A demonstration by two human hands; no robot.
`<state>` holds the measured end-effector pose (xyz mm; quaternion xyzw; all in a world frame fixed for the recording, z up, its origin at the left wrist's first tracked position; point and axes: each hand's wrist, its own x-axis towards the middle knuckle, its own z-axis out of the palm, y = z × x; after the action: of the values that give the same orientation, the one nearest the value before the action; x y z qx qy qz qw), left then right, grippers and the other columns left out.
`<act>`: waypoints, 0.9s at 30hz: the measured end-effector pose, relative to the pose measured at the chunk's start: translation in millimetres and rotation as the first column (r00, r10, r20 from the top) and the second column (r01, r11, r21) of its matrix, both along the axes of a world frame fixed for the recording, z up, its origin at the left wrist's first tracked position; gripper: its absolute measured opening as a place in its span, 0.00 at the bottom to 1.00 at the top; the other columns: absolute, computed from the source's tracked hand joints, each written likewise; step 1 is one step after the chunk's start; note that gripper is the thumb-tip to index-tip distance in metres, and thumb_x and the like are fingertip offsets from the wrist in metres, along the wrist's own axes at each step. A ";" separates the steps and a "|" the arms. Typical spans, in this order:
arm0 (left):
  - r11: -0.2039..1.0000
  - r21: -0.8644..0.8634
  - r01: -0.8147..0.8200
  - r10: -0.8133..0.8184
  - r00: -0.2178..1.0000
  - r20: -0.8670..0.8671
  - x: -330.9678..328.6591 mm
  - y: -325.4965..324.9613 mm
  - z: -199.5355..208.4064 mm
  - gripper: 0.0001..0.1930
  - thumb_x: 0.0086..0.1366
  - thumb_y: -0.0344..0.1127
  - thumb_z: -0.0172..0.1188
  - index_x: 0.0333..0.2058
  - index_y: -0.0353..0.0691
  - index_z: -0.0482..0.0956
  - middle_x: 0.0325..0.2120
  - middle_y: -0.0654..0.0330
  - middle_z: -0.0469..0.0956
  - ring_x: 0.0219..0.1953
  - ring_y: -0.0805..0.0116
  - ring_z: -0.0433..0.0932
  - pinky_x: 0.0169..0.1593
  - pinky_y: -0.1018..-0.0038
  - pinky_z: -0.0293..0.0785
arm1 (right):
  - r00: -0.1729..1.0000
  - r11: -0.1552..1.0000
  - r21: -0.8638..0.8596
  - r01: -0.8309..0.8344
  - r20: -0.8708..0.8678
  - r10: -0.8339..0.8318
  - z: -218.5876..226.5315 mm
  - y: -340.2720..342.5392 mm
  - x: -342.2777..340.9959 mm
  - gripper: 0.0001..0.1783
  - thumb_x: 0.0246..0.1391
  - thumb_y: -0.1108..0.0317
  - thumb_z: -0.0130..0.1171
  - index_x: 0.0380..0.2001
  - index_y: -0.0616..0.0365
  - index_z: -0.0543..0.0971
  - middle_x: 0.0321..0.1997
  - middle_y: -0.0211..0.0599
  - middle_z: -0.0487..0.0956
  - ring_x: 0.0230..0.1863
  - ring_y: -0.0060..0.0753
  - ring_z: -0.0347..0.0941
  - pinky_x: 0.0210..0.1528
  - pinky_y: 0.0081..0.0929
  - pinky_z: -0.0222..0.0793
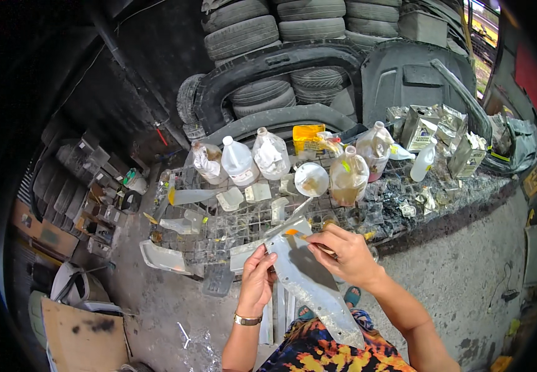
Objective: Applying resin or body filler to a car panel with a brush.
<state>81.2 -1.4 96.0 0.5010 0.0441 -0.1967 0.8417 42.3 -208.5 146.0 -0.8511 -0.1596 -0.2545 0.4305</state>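
Observation:
A long grey panel (312, 291), tapered and with small holes along its edge, slants from the grid table down toward my lap. My left hand (258, 276) is closed on its upper left edge, thumb on top. Fingers pinched, my right hand (343, 251) is over the panel's upper right side. A thin piece seems to run from these fingertips toward the panel, but its kind is too small to tell. An orange smear (291, 232) lies near the panel's top end, just left of the right fingertips.
On the grid table (219, 239) stand several plastic jugs (239, 162), a white tub (311, 180), a spray bottle (424, 160) and metal cans (418, 127). Pale panel pieces (164, 257) lie at its left. Stacked tyres (242, 37) rise behind. A stained board (85, 335) leans at lower left.

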 end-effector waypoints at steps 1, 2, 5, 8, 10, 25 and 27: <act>1.000 -0.003 0.006 -0.006 1.000 0.000 -0.1 0.6 -0.3 0.08 0.64 0.29 0.57 0.43 0.42 0.75 0.30 0.71 0.78 0.26 0.87 0.74 0.24 0.90 0.68 | 1.000 1.000 -0.015 -0.001 0.009 0.001 0.6 0.9 0.7 0.07 0.50 0.72 0.62 0.34 0.56 0.77 0.28 0.35 0.74 0.24 0.38 0.75 0.26 0.32 0.70; 1.000 -0.006 0.012 -0.012 1.000 0.001 -0.3 1.1 -0.6 0.08 0.64 0.29 0.56 0.42 0.43 0.75 0.31 0.71 0.79 0.26 0.86 0.75 0.24 0.90 0.68 | 1.000 1.000 -0.015 -0.003 0.009 0.003 0.8 1.7 1.6 0.07 0.50 0.72 0.62 0.34 0.56 0.77 0.28 0.35 0.74 0.24 0.38 0.75 0.26 0.32 0.70; 1.000 0.007 0.023 -0.023 1.000 -0.002 -2.6 -2.4 7.2 0.08 0.64 0.29 0.56 0.42 0.43 0.75 0.31 0.71 0.78 0.26 0.86 0.75 0.24 0.89 0.70 | 1.000 1.000 -0.031 0.002 0.001 -0.002 -1.2 4.1 3.9 0.07 0.51 0.71 0.62 0.35 0.56 0.77 0.28 0.35 0.74 0.25 0.38 0.75 0.26 0.32 0.70; 0.999 0.014 0.046 -0.046 0.999 0.027 -2.8 0.1 4.0 0.08 0.64 0.28 0.56 0.43 0.42 0.75 0.31 0.70 0.78 0.28 0.86 0.76 0.25 0.88 0.72 | 1.000 1.000 -0.021 -0.007 0.000 0.007 -6.1 5.8 5.6 0.07 0.50 0.71 0.62 0.34 0.57 0.77 0.28 0.36 0.74 0.25 0.39 0.75 0.26 0.33 0.70; 0.999 0.025 0.046 -0.047 0.998 0.050 -1.8 4.3 0.6 0.09 0.64 0.28 0.56 0.43 0.42 0.75 0.32 0.69 0.78 0.29 0.85 0.76 0.26 0.88 0.72 | 0.999 0.998 -0.051 -0.031 -0.010 0.030 -6.6 6.2 5.1 0.07 0.50 0.71 0.62 0.34 0.57 0.76 0.28 0.36 0.74 0.25 0.40 0.75 0.26 0.33 0.70; 0.996 0.063 0.059 -0.066 0.991 0.114 10.7 7.1 0.0 0.10 0.64 0.29 0.56 0.44 0.40 0.74 0.34 0.67 0.78 0.33 0.80 0.77 0.30 0.84 0.76 | 0.988 0.988 -0.092 -0.124 -0.105 0.114 2.2 0.7 -20.1 0.07 0.50 0.71 0.61 0.33 0.58 0.78 0.27 0.36 0.74 0.23 0.40 0.74 0.25 0.32 0.70; 0.997 0.064 0.047 -0.055 0.991 0.122 11.9 10.4 -3.4 0.10 0.64 0.29 0.56 0.44 0.39 0.73 0.34 0.66 0.78 0.33 0.80 0.77 0.30 0.83 0.76 | 0.980 0.987 -0.046 -0.152 -0.134 0.145 7.4 -6.3 -31.0 0.06 0.50 0.71 0.61 0.33 0.58 0.78 0.26 0.36 0.74 0.23 0.39 0.74 0.25 0.32 0.70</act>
<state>93.1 8.9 92.6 0.5387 -0.0148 -0.1855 0.8217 11.4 -214.8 153.4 -0.8634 -0.2012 -0.1611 0.4338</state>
